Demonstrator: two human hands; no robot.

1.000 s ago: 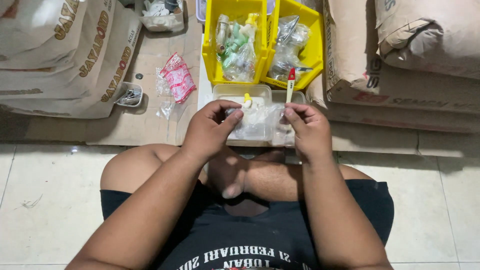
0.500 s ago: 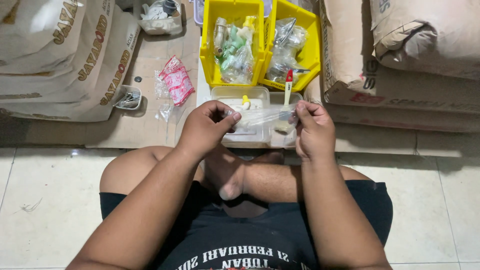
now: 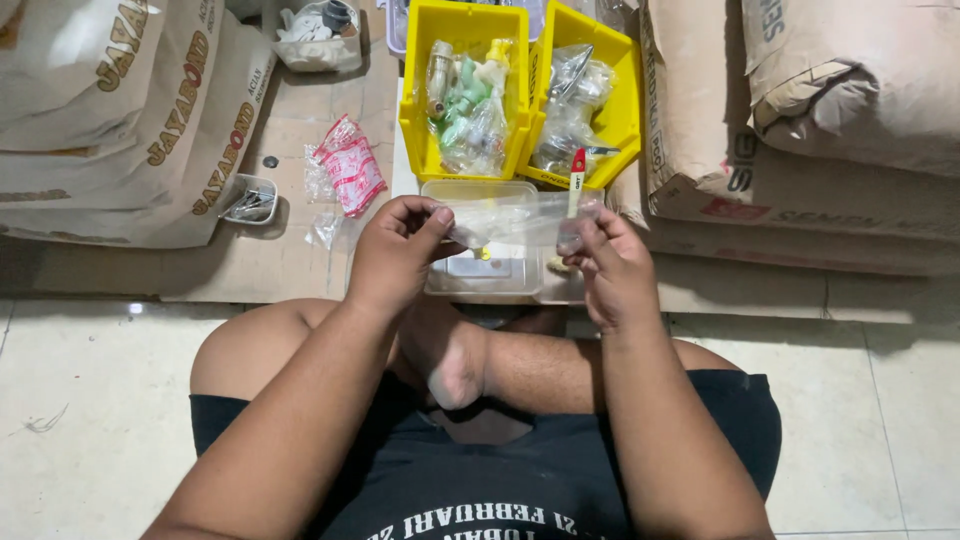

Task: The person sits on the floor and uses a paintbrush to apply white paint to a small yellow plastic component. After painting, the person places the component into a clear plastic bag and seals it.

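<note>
While both hands stretch a clear plastic bag (image 3: 515, 218) at frame centre, just above a clear plastic tray (image 3: 482, 272), the thin film looks likely to tear or slip. The left hand (image 3: 398, 255) has its fingers (image 3: 432, 222) pinched on the bag's left edge; the right hand (image 3: 612, 268) is pinched on the right end. A small yellowish piece (image 3: 484, 254) inside could drop out near the yellow bins (image 3: 412, 100).

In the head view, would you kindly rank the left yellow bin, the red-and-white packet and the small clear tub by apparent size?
1. Left yellow bin, largest.
2. Red-and-white packet.
3. Small clear tub, smallest.
All lie at a similar distance, so the order looks reliable.
</note>
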